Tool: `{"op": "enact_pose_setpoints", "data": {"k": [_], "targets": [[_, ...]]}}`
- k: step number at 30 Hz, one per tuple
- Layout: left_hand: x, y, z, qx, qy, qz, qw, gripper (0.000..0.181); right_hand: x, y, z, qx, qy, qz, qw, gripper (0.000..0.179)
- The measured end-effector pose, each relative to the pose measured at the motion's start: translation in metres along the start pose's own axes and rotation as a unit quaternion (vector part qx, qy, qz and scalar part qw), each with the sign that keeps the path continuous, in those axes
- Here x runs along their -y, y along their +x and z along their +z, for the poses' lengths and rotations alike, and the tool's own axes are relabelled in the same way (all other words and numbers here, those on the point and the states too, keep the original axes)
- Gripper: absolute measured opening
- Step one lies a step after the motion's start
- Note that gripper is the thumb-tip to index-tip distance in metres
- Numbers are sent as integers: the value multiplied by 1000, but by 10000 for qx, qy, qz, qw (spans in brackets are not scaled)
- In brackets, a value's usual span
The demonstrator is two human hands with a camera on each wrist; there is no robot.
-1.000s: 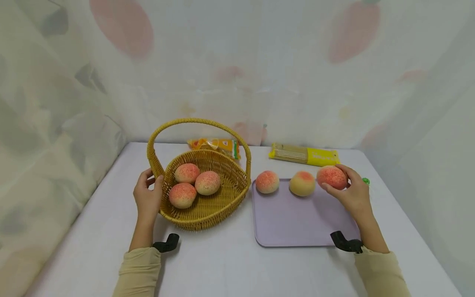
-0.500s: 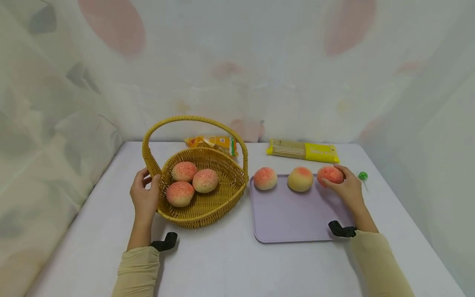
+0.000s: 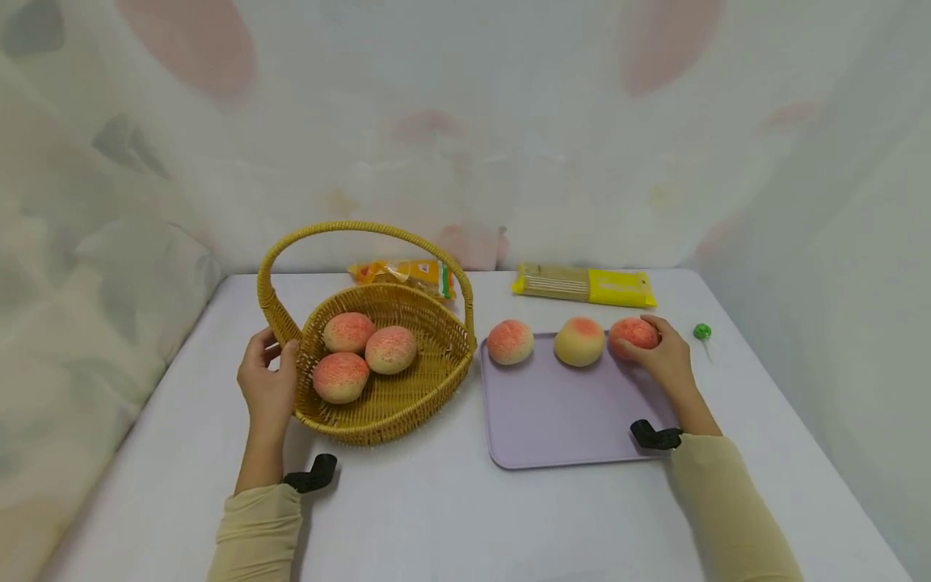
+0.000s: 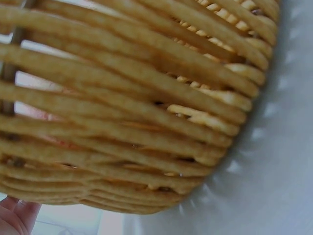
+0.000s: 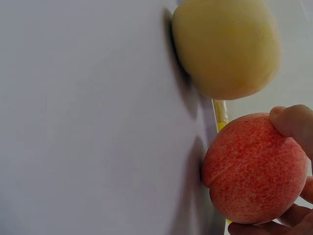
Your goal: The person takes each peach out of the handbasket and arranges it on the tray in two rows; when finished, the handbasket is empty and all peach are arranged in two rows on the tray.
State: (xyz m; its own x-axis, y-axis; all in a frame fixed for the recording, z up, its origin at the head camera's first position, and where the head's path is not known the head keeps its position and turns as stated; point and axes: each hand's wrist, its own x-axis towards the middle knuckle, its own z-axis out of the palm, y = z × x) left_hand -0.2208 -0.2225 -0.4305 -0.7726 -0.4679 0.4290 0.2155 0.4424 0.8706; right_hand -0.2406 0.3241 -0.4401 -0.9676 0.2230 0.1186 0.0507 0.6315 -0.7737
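At the wicker basket's (image 3: 418, 414) left side, by the foot of its arched handle, my left hand (image 3: 267, 388) grips the rim. Three pink-speckled peaches (image 3: 391, 350) lie inside the basket. My right hand (image 3: 671, 364) holds a redder peach (image 3: 631, 336) between thumb and fingers, at the back right of the lilac tray (image 3: 567, 420). In the right wrist view this red peach (image 5: 257, 171) is at the tray surface, beside a pale yellow peach (image 5: 225, 46). Another pink peach (image 3: 511, 342) sits at the tray's back left. Basket weave fills most of the left wrist view.
Behind the basket lies an orange snack packet (image 3: 407, 275). A yellow packet of noodles (image 3: 585, 284) lies behind the tray. To the right is a green lollipop (image 3: 701, 332). Patterned curtains stand along the back and left of the white table (image 3: 436, 517).
My right hand has lowered the red peach toward the tray, into line with the other two. The left hand stays at the basket. The head view has shifted slightly.
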Motion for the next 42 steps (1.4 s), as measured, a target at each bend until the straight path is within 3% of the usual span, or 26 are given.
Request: {"op": "enact_pose_setpoints", "data": {"k": [10,25,31,36,42], "targets": [[-1,-2,-2,-26,68,-65,10000,31,2,6,-8,-110,-29,9,9999,70],[1,-1,0,-70,-120,-32,9999,30,5,7,-10,77,-287,116,9995,72],[0,-1,1,9,17,-19,10000,31,16,1,-16,-242,-459,-61,9986,62],[-1,0,1,-4,30,-30,10000,31,33,-5,-18,-684,-125,-527,9962,56],[-2,-1,1,9,8,-50,10000,31,65,-19,-11,-797,626,-931,9905,53]]}}
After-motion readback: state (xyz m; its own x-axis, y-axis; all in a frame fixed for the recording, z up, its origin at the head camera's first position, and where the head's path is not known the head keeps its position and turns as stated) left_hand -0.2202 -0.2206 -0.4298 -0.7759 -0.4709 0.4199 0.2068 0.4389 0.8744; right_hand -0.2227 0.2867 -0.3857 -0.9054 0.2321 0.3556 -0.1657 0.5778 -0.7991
